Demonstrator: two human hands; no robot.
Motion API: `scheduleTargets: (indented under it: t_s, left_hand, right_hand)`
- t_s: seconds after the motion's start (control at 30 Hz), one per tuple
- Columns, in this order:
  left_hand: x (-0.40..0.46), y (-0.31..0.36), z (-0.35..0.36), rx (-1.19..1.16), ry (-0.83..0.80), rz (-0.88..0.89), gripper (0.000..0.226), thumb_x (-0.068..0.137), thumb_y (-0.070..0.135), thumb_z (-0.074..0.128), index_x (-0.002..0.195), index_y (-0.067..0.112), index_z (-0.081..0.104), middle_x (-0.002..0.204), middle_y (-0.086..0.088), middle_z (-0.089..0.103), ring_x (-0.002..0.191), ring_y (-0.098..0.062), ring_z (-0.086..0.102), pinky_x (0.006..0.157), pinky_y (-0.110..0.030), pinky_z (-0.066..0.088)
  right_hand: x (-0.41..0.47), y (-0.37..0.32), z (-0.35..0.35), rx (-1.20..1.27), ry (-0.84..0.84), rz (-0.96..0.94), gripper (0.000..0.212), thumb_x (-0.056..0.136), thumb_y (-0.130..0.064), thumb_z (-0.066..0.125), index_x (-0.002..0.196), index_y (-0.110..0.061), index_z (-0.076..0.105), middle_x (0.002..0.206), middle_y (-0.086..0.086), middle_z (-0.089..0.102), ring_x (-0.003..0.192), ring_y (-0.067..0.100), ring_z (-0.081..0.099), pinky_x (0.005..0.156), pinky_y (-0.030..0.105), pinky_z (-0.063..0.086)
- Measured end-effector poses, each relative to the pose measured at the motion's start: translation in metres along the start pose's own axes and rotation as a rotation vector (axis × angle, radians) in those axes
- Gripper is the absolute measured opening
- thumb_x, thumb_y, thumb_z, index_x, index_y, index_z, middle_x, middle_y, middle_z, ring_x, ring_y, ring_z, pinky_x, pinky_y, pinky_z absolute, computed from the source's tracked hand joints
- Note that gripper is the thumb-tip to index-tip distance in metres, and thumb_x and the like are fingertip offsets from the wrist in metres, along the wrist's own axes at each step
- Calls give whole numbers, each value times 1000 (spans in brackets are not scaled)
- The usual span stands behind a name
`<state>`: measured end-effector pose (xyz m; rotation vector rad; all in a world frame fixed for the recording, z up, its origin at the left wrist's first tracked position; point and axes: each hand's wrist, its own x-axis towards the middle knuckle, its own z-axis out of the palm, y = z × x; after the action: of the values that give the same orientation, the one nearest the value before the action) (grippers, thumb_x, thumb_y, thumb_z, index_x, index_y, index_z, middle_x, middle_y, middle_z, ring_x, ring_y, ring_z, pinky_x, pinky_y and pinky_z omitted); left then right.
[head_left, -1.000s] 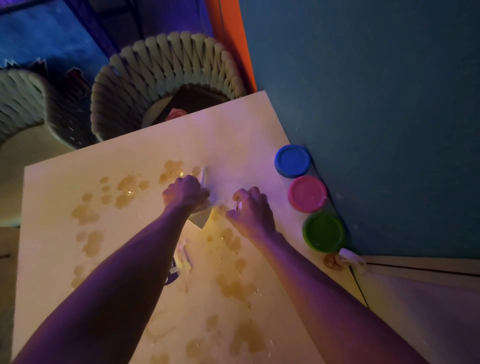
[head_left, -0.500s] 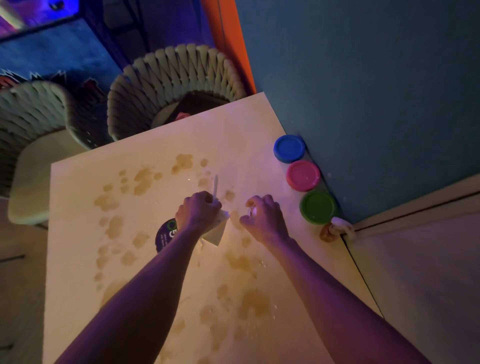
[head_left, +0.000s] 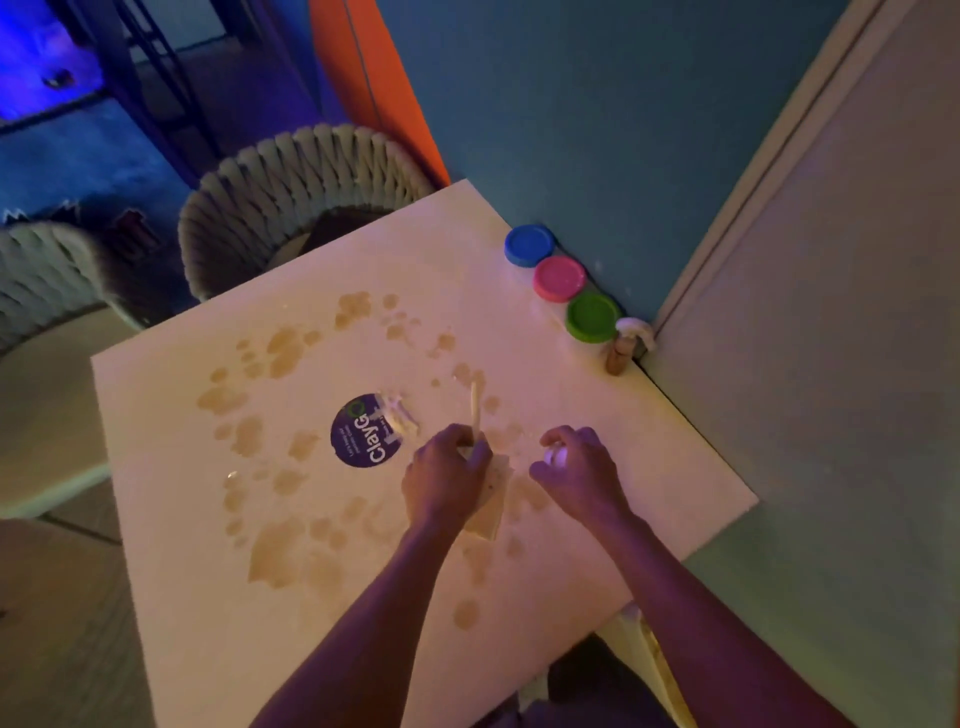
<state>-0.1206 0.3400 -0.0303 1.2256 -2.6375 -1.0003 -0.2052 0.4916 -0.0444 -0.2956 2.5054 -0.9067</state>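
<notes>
On the stained cream tabletop (head_left: 649, 441), a round dark-blue ClayGo sticker (head_left: 363, 434) lies left of the hands. The left hand (head_left: 447, 475) grips a thin pale flat stick (head_left: 474, 408) above a pale square slab (head_left: 493, 506) on the table. The right hand (head_left: 579, 470), near it, has curled fingers and seems to pinch a small pale bit (head_left: 552, 456). Three round tubs with blue, pink and green lids (head_left: 559, 278) line the wall

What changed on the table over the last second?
The left hand and right hand drew back toward the person, uncovering the round sticker. The left still grips the stick and pale slab; the right still pinches a pale bit. The tubs stayed put.
</notes>
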Motion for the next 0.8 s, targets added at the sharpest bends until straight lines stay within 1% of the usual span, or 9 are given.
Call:
scheduleTargets:
  t_s: [0.1, 0.13, 0.23, 0.33, 0.43, 0.53, 0.67, 0.73, 0.8]
  left_hand:
    - [-29, 4, 9, -9, -48, 83, 25, 88, 46, 62, 104, 29, 70, 100, 6, 75, 93, -24, 68, 70, -28, 41]
    - [-39, 7, 13, -3, -73, 111, 25, 87, 47, 62, 103, 30, 70, 101, 6, 75, 94, -24, 68, 71, -29, 43]
    - [-66, 16, 31, 5, -146, 204, 23, 87, 48, 62, 101, 31, 69, 101, 8, 74, 93, -23, 69, 72, -31, 48]
    - [-93, 31, 53, 37, -229, 309, 22, 88, 47, 61, 101, 31, 70, 101, 10, 74, 92, -20, 69, 68, -27, 43]
    - [-122, 44, 74, 68, -281, 448, 21, 89, 46, 62, 101, 31, 69, 99, 10, 74, 92, -21, 69, 68, -28, 44]
    - [-154, 53, 94, 102, -356, 565, 22, 88, 46, 63, 102, 30, 69, 100, 7, 73, 92, -24, 68, 70, -31, 48]
    - [-198, 59, 123, 189, -438, 699, 23, 87, 46, 63, 101, 28, 67, 98, 5, 72, 89, -25, 68, 68, -31, 47]
    - [-220, 60, 137, 232, -474, 735, 21, 87, 45, 63, 100, 29, 67, 98, 7, 71, 88, -23, 68, 64, -28, 42]
    - [-242, 59, 151, 264, -511, 757, 19, 88, 44, 64, 98, 29, 68, 97, 9, 70, 86, -20, 67, 63, -25, 36]
  right_hand:
    - [-34, 18, -5, 11, 62, 51, 36, 76, -28, 73, 109, -24, 62, 110, 3, 51, 94, 23, 57, 66, 23, 43]
    - [-46, 25, -7, 22, 83, 72, 37, 76, -28, 74, 110, -23, 61, 110, 3, 51, 94, 23, 57, 64, 22, 44]
    - [-79, 47, -15, 64, 170, 143, 37, 75, -28, 75, 109, -24, 62, 111, 4, 54, 94, 23, 60, 76, 32, 54]
    - [-112, 73, -23, 130, 260, 227, 36, 71, -25, 77, 106, -21, 65, 109, 5, 57, 93, 24, 60, 78, 29, 49]
    - [-143, 106, -30, 201, 327, 321, 37, 68, -22, 80, 103, -19, 68, 105, 7, 58, 95, 26, 61, 79, 27, 44]
    - [-176, 142, -34, 266, 375, 421, 39, 67, -22, 81, 103, -18, 69, 103, 8, 60, 95, 27, 61, 82, 27, 42]
    - [-223, 189, -34, 380, 465, 535, 36, 68, -27, 79, 102, -18, 70, 101, 5, 67, 98, 24, 63, 82, 29, 44]
    - [-246, 211, -33, 435, 466, 601, 33, 72, -23, 80, 103, -16, 70, 104, 6, 68, 99, 24, 62, 81, 29, 44]
    - [-269, 235, -28, 502, 461, 663, 35, 73, -26, 79, 105, -19, 69, 110, 6, 66, 102, 23, 60, 82, 30, 46]
